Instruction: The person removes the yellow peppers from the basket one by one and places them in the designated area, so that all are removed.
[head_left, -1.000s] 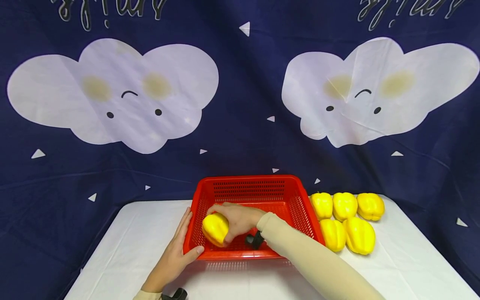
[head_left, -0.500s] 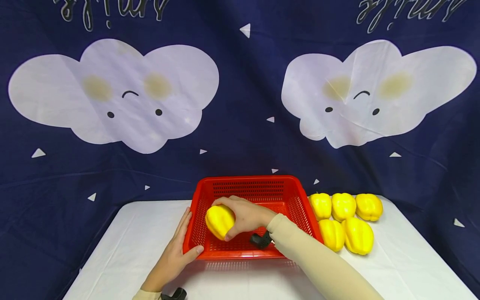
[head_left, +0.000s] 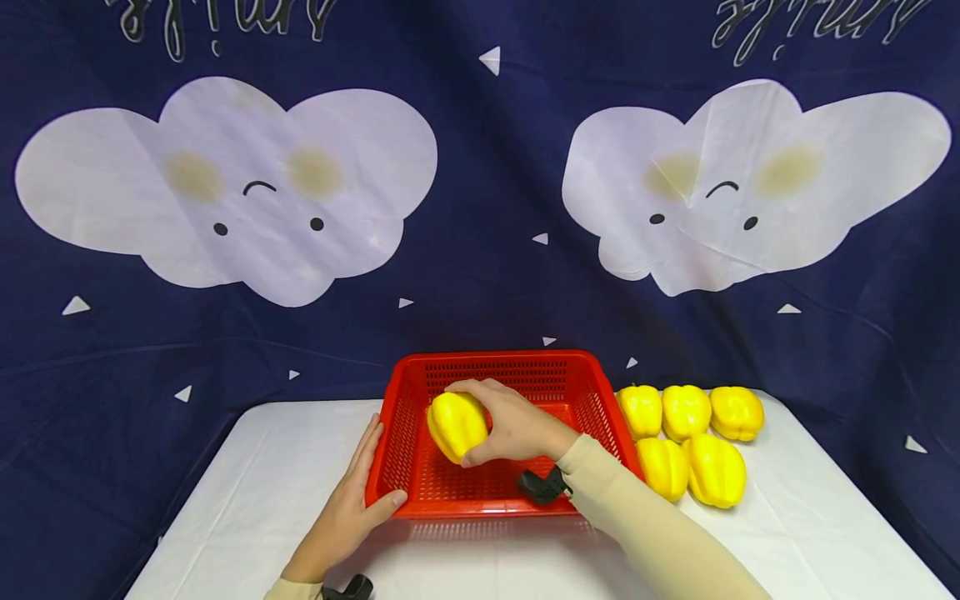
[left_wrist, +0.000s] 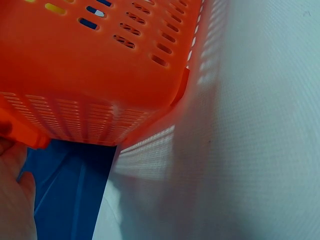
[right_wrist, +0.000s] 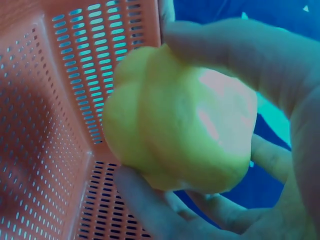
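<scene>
My right hand (head_left: 517,423) grips a yellow bell pepper (head_left: 456,427) over the inside of the red plastic basket (head_left: 517,508). In the right wrist view the bell pepper (right_wrist: 175,120) fills the middle, thumb across its top and fingers curled beneath, with the perforated basket wall (right_wrist: 35,150) behind. My left hand (head_left: 348,508) holds the basket's near left corner, thumb on the rim and fingers along the outer left side. Part of that hand (left_wrist: 15,190) shows at the left edge of the left wrist view, beside the basket's outside (left_wrist: 90,65).
Right of the basket, several yellow bell peppers (head_left: 686,412) sit close together in two rows on the white tablecloth (head_left: 810,517). A dark blue curtain (head_left: 495,183) with printed clouds hangs behind the table.
My right hand has moved right and away from the body, lifting the bell pepper from the basket's left side toward its middle. My left hand stays on the corner.
</scene>
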